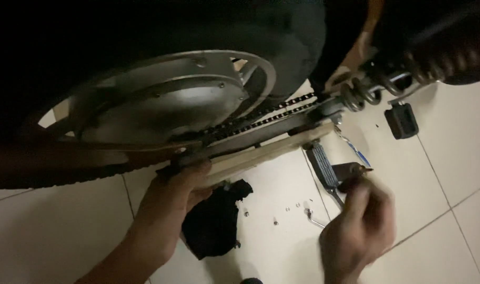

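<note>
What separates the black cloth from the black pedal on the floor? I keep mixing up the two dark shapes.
The black cloth is crumpled and shapeless, lying between the two hands; the black pedal is a firm, blocky rectangle at the upper right. The cloth lies close by the left hand at the wheel's frame; the pedal sits well above the right hand. Both are dark against the pale tiled floor.

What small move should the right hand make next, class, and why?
Probably bring the tool in the right hand left toward the axle. The left hand already grips the frame there, beside the wheel and chain, while the tool hangs apart from it over the floor.
</note>
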